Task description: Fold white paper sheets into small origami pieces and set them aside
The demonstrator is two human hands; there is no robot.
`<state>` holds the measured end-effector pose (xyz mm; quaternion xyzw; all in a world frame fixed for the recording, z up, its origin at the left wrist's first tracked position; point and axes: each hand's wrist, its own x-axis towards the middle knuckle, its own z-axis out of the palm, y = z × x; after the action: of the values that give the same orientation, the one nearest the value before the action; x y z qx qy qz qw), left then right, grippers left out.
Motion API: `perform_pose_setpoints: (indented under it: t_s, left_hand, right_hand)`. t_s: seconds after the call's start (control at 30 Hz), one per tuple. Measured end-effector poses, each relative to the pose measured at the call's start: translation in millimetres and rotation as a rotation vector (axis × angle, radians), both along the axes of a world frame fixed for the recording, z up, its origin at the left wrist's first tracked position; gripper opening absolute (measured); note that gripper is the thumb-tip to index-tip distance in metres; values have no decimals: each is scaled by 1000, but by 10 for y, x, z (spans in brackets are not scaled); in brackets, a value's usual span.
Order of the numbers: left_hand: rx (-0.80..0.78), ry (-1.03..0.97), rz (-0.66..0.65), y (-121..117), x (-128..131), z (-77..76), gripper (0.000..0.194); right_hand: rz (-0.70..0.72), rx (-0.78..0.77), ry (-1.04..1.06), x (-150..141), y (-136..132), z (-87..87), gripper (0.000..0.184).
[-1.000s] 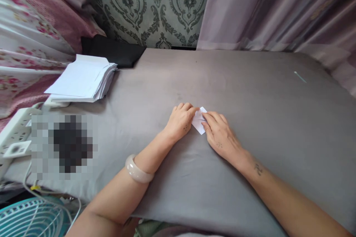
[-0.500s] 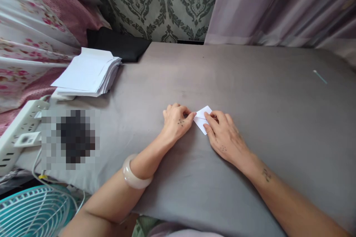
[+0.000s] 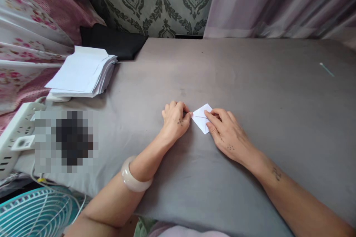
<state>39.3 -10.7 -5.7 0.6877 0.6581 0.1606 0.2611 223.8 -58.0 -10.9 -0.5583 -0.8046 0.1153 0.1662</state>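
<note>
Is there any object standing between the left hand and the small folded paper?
Nothing visible stands between them: the left hand has fingertips at the left corner of the folded paper; the right hand rests on its right part.

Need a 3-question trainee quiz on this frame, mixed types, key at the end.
1. Multiple choice. Which arm wears the pale bangle?
a) the right
b) the left
c) both
d) neither

2. True or false. The thumb and index finger of the right hand are touching the small folded white paper.

3. Fill in the blank. The white power strip lies toward the ____ edge of the picture.

Key: 1. b; 2. true; 3. left
</note>
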Motion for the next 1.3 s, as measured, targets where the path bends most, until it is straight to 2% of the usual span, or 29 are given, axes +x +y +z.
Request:
perform_pose_setpoints:
  t_s: [0.4,0.47,0.57,0.63,0.7,0.87,1.03,1.13,1.2,1.23,1.3]
  left_hand:
    - [98,90,-97,-29,2,-19,9]
    - [166,121,-193,-47,31,-9,14]
    - [278,148,-420,-87,82,24,28]
    - [288,154,-560,-119,106,50,32]
    - [251,174,-625,-156,119,70,33]
    - [182,332,-642,-260,171,102,34]
    - [257,456,-647,-293,230,118,33]
    - [304,309,-590,-213,167,62,32]
    - [360,102,-540,-132,109,-4,34]
    - [369,12,-492,-94,87,-38,36]
    - [341,-102,-384,-32,69,-93,32]
  right_hand:
    - [31,-12,-19,14,6,26,39]
    - [21,-8,-27,1,9,35,38]
    - [9,0,-21,-12,10,45,37]
    - [13,3,-2,-6,13,40,35]
    - [24,12,28,14,18,22,35]
    - [49,85,138,64,12,-27,32]
    - [38,102,176,54,65,-29,30]
    - [5,75,266,63,183,-68,32]
    - [-70,59,341,82,260,-114,26]
    - [-90,86,335,90,288,-137,20]
    - [-111,132,279,98,312,-173,27]
